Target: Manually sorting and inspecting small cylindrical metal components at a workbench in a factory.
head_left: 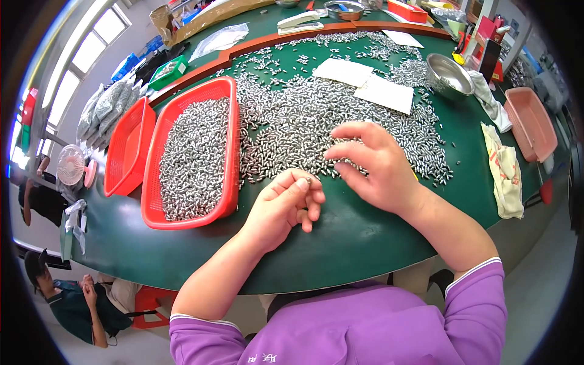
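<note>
A broad heap of small silver, bullet-shaped metal pieces [292,121] is spread over the green table. At its near edge my left hand [283,204] is closed, thumb and forefinger pinched on what looks like one small metal piece [308,180], mostly covered by the fingertips. My right hand [377,167] hovers above the heap's near right part, fingers curved and apart, with nothing visible between them. Left of my left hand stands a red plastic basket [233,152] filled with the same kind of pieces.
An orange-red basket [131,146] adjoins the full one. White paper sheets [384,94] lie on the heap. A metal bowl [450,74], a pale cloth glove [504,170] and a pink basket [530,125] are at right. A wooden strip [340,27] borders the back. Another person [76,304] sits at lower left.
</note>
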The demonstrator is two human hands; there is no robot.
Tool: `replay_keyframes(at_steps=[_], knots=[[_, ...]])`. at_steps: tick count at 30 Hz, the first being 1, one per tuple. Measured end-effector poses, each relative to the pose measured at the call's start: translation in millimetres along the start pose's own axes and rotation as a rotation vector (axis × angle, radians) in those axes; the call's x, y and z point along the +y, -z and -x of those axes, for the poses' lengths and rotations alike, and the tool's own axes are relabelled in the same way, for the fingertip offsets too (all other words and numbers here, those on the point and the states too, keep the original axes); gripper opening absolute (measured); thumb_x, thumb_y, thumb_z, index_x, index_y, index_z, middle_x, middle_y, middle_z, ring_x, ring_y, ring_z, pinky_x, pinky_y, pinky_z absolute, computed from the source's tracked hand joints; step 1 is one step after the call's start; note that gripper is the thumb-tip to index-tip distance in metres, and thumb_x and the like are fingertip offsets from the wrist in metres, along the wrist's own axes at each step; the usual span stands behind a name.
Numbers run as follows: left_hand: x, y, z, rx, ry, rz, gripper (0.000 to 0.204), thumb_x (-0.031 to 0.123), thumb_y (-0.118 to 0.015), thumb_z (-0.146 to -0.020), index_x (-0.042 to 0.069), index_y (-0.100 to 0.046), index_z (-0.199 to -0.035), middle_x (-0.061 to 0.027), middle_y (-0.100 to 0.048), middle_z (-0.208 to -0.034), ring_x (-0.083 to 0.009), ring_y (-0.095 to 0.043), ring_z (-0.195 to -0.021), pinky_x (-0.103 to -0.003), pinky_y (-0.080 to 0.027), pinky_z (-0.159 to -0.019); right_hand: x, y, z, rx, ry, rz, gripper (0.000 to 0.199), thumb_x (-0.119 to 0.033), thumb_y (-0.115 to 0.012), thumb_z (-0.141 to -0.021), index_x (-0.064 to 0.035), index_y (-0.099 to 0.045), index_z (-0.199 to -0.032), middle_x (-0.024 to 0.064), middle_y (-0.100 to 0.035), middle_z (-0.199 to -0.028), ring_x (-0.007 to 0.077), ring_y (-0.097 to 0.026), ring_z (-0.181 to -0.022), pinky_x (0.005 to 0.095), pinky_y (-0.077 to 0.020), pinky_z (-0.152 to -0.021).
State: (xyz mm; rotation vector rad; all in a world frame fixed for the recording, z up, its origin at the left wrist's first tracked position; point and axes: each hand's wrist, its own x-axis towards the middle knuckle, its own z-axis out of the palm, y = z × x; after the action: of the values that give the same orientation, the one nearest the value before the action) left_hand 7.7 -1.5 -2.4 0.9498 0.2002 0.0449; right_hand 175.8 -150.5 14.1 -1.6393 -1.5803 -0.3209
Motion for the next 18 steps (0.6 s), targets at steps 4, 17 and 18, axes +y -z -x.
replay_keyframes(at_steps=[4,17,18], knots=[[0.7,-3.0,-1.8,0.098,-0.033,-0.043,0.017,0.020,-0.047,-0.103,0.005,-0.054,-0.103,-0.0068,-0.059,-0.091,-0.0108,-0.055,-0.066,-0.021,-0.045,-0.049,8.7,1.2,2.8,-0.001,-0.070,0.099,0.016,-0.007,-0.071,-0.077,-0.0107,-0.068,-0.092,0.0094,-0.059,-0.115,0.0304,-0.057,-0.107,0.0417,-0.0449,-0.092],[-2.6,2.1,-2.1,0.022,0.003,-0.019,0.018,0.020,-0.048,-0.103,0.005,-0.057,-0.108,-0.0049,-0.062,-0.094,-0.0088,-0.058,-0.072,-0.022,-0.051,-0.060,7.2,-9.3,11.1,-0.225,-0.046,0.148,0.012,-0.013,-0.074,-0.073,-0.0127,-0.065,-0.082,0.0069,-0.055,-0.120,0.0314,-0.048,-0.125,0.0484,-0.0379,-0.103],[-3.0,2.1,-2.0,0.026,0.001,-0.032,0.018,0.020,-0.048,-0.103,0.005,-0.057,-0.108,-0.0050,-0.062,-0.094,-0.0088,-0.058,-0.073,-0.022,-0.051,-0.060,7.7,-9.8,10.9,-0.229,-0.025,0.138,0.013,-0.014,-0.074,-0.073,-0.0128,-0.065,-0.083,0.0067,-0.055,-0.119,0.0309,-0.048,-0.125,0.0484,-0.0385,-0.102]])
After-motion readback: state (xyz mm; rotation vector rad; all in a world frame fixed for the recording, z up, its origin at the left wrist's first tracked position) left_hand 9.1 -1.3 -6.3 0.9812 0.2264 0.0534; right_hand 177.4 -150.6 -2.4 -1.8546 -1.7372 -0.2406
